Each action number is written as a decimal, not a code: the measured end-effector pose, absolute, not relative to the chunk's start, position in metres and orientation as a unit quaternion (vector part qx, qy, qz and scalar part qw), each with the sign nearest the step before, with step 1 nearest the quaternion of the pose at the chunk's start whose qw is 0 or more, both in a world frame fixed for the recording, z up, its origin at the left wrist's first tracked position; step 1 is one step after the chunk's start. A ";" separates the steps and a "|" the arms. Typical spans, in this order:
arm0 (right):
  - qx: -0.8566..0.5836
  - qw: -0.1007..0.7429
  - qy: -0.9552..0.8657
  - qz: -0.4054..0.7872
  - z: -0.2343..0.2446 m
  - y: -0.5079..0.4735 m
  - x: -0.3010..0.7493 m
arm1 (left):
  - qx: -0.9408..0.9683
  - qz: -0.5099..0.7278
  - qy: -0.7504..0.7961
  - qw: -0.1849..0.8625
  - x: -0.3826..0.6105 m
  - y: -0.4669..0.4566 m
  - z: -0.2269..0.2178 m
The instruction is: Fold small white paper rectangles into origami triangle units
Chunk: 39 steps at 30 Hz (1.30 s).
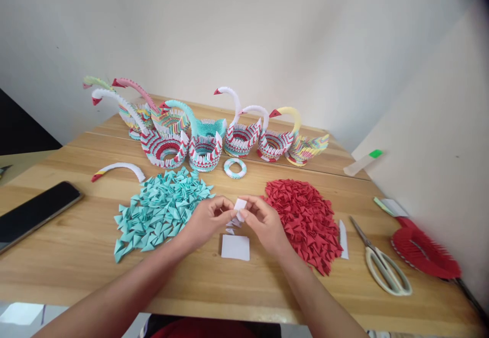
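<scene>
Between my two hands is a small folded piece of white paper, held over the middle of the table. My left hand pinches its lower left side. From the other side, my right hand grips it with thumb and fingers. Just below lie a few small white folded pieces, partly hidden by the hands. A stack of white paper rectangles sits nearer to me. To the left spreads a pile of turquoise folded paper triangles; a pile of red folded triangles is on the right.
Several folded-paper swans stand along the back. A turquoise and white paper ring and a loose white swan neck lie before them. A phone is at left; scissors and a red paper piece are at right.
</scene>
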State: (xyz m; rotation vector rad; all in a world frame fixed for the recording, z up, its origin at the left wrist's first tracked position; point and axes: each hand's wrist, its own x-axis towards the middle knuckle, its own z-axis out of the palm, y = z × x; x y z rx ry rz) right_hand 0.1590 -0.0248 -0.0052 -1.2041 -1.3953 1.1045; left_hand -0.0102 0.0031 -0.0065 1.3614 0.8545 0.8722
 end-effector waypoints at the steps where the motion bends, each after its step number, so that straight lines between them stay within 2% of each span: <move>1: -0.496 0.472 -0.575 0.448 -0.004 -0.024 0.161 | 0.597 0.360 0.370 0.614 -0.010 0.003 -0.006; 10: -0.516 0.481 -0.575 0.414 -0.006 -0.023 0.166 | 0.501 0.335 0.358 0.713 -0.006 0.004 -0.007; 21: -0.512 0.469 -0.595 0.406 -0.008 -0.023 0.167 | 0.514 0.335 0.371 0.697 -0.010 0.004 -0.007; 24: -0.502 0.462 -0.640 0.353 -0.006 -0.023 0.168 | 0.523 0.330 0.375 0.691 -0.011 0.006 -0.004; 31: -0.382 0.421 -0.813 0.127 0.006 -0.022 0.175 | 0.503 0.316 0.382 0.708 -0.015 0.006 0.003; 39: -0.375 0.349 -0.858 0.028 0.005 -0.024 0.180 | 0.459 0.335 0.351 0.744 -0.016 0.006 0.000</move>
